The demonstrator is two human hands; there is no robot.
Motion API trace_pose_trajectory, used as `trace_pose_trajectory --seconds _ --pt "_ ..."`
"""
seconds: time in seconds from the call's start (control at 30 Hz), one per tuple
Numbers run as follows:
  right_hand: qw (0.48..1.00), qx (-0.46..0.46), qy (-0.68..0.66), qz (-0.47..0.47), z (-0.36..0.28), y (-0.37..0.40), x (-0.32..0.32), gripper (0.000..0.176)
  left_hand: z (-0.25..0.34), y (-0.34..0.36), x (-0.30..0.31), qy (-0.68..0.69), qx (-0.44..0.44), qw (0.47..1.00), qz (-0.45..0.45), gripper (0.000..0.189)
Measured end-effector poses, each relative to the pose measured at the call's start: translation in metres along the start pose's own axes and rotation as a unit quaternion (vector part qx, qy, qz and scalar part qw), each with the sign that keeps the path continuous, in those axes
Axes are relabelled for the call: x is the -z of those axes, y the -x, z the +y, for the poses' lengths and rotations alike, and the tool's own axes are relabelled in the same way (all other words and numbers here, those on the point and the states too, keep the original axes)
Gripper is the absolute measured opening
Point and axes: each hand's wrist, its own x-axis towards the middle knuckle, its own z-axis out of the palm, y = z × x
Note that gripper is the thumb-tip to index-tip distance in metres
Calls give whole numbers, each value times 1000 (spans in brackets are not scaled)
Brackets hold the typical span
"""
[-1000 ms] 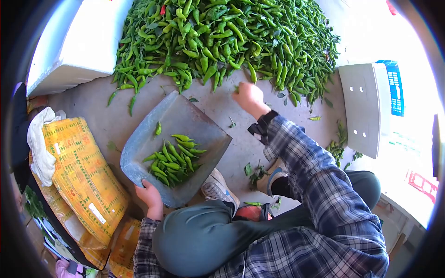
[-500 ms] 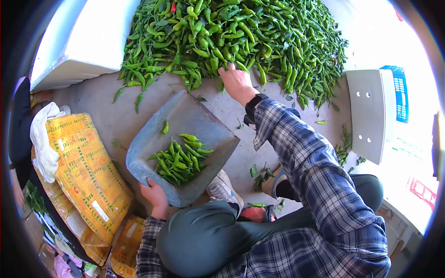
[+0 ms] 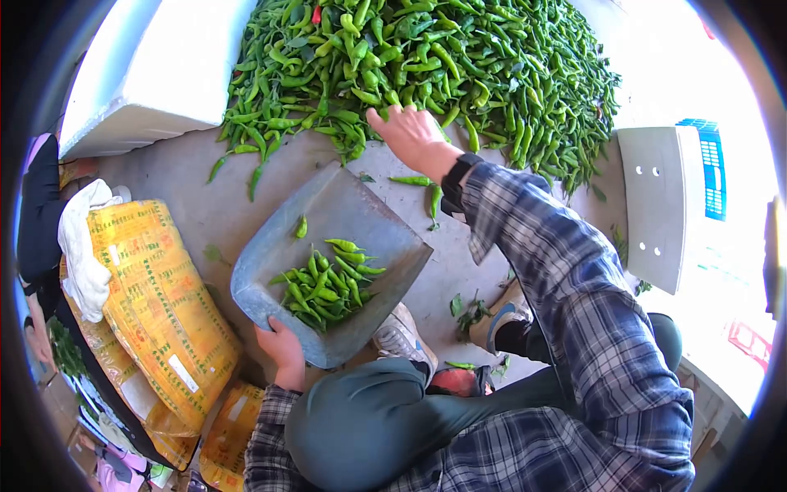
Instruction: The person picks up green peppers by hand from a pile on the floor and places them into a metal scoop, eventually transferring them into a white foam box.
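Observation:
My left hand (image 3: 281,348) grips the near left rim of a grey metal scoop (image 3: 328,205), which lies tilted on the floor. Several green peppers (image 3: 328,287) are heaped inside it, with a single one apart near its left side. At the near edge of a big pile of green peppers (image 3: 443,57), my right hand (image 3: 403,131) reaches in with its fingers spread over the peppers. Whether it touches any of them is hard to tell. Two loose peppers (image 3: 422,182) lie on the floor just below that hand.
White foam box (image 3: 156,90) at upper left. Yellow taped boxes (image 3: 160,295) with a white cloth (image 3: 84,246) stand at left. A grey-white plastic stool (image 3: 656,201) and blue basket (image 3: 707,168) are at right. My shoes (image 3: 402,336) are near the scoop. Another person's arm (image 3: 37,320) shows at far left.
My right hand has shifted slightly left along the pile's edge, and its fingers have spread. Loose peppers now show on the floor beneath it. My left hand still holds the scoop.

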Motion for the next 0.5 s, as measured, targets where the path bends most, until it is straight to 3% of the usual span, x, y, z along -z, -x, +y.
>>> trace_pose_trajectory --seconds 0.07,0.13,0.17,0.27,0.33,0.4,0.47,0.5 --pt "998 -25 51 -6 3 -11 -11 38 -1 1 -1 -2 2 1000 2 28" --pt "997 4 71 29 9 -4 -27 34 -5 0 0 -3 -11 1000 8 28" --pt "998 9 56 -2 14 3 -33 32 -7 0 -2 -2 -23 1000 11 28" --pt "997 -22 28 -69 27 30 -34 13 2 2 0 31 -7 999 -2 28" --pt "993 -45 -81 -78 33 55 -27 15 8 3 1 26 -5 1000 -2 28" --pt "970 -161 -175 -53 34 72 -17 28 8 3 2 19 -7 1000 -2 28" --pt "846 -324 -393 -159 43 86 0 30 2 0 0 -5 5 1000 1 28" --pt "703 -370 -594 -129 42 98 4 28 1 -1 -2 0 -2 1000 -5 28"
